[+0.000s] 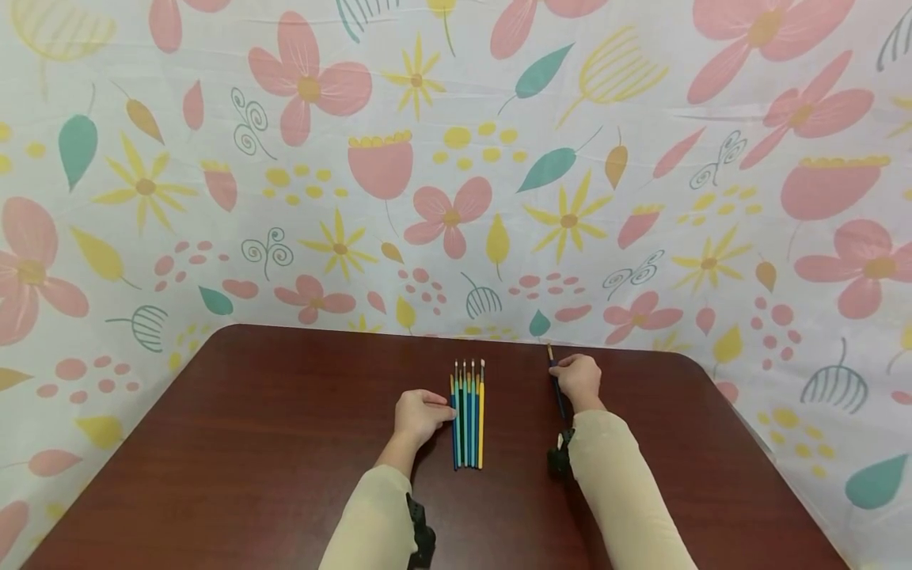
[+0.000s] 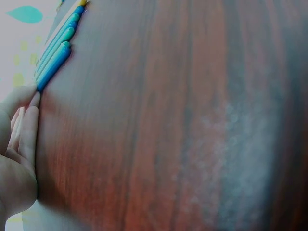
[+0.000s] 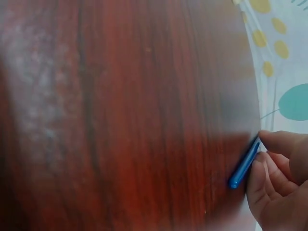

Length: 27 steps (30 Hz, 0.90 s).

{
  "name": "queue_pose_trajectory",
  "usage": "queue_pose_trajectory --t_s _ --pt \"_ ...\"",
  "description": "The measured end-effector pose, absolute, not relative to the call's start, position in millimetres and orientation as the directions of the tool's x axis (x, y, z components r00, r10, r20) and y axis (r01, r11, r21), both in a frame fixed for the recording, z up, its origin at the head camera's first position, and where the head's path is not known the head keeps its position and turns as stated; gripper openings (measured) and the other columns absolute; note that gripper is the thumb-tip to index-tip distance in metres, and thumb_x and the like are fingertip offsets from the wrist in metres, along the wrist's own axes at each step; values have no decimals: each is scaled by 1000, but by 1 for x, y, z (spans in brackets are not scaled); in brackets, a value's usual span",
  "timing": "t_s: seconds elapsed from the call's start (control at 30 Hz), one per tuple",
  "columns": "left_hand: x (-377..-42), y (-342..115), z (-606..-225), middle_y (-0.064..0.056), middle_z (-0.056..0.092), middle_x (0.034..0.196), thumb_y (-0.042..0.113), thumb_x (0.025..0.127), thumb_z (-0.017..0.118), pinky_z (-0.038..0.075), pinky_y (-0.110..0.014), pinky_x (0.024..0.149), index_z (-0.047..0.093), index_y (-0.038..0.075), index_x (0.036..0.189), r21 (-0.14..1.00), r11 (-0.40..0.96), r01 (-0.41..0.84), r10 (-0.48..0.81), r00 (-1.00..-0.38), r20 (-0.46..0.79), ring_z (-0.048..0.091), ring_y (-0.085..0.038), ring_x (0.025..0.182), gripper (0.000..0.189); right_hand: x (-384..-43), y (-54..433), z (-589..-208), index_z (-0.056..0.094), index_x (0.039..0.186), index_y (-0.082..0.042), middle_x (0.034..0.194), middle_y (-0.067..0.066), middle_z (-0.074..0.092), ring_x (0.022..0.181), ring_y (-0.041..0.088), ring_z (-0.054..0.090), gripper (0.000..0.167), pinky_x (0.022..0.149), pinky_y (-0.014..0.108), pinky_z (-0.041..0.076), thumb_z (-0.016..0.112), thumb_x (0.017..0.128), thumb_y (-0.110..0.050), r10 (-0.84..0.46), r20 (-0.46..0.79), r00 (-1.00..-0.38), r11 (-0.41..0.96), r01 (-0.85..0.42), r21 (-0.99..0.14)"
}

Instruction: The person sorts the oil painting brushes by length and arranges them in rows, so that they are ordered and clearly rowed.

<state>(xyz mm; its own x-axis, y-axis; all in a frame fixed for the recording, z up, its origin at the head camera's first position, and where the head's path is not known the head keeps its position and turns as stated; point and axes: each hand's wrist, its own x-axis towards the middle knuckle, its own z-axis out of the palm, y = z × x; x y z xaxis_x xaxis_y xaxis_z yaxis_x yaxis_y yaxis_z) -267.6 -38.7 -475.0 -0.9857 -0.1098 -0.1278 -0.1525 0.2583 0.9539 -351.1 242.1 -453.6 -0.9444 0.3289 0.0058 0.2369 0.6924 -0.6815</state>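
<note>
A row of several thin paintbrushes (image 1: 468, 423), mostly blue and green, lies side by side on the brown table, bristles toward the far edge. At its left edge my left hand (image 1: 420, 416) has thumb and finger at the outermost blue paintbrush (image 2: 54, 66), pinching it partway along the handle. To the right, my right hand (image 1: 579, 380) grips a separate dark blue paintbrush (image 1: 558, 396) between thumb and fingers, its bristles near the table's far edge. The blue handle end (image 3: 239, 174) sticks out below the right fingers in the right wrist view.
The dark wooden table (image 1: 285, 443) has rounded far corners. Right behind it hangs a white cloth (image 1: 456, 293) printed with flowers and leaves. A yellow paintbrush (image 1: 481, 427) closes the row on its right side. Both wrists carry small black devices.
</note>
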Motion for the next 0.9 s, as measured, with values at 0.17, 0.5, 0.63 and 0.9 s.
queue_pose_trajectory --t_s 0.17,0.5,0.63,0.9 --pt "-264 -38 -472 -9 72 80 11 75 79 54 -31 60 69 3 86 956 259 -137 -111 -988 -112 64 -16 63 17 -344 242 -448 66 109 -3 108 20 65 91 35 61 30 69 41 52 61 91 -27 370 -5 -929 666 269 -695" --pt "-262 -42 -480 -11 72 84 13 74 80 55 -33 63 69 3 90 956 261 -134 -118 -987 -107 66 -17 66 22 -320 222 -445 63 115 1 109 23 65 87 25 65 36 70 33 56 58 93 -28 180 -46 -983 454 125 -882" --pt "-263 -44 -482 -10 72 84 15 75 80 55 -32 62 69 3 90 952 273 -139 -124 -986 -108 65 -15 65 22 -309 209 -444 58 121 3 118 26 61 96 26 67 41 77 33 57 56 95 -28 57 -128 -990 368 140 -919" --pt "-266 -39 -479 -9 72 83 16 74 80 54 -32 62 70 4 89 953 271 -133 -109 -988 -107 65 -15 65 22 -300 198 -445 52 129 3 128 26 56 114 34 59 42 86 38 54 51 98 -24 -19 -206 -978 256 194 -947"
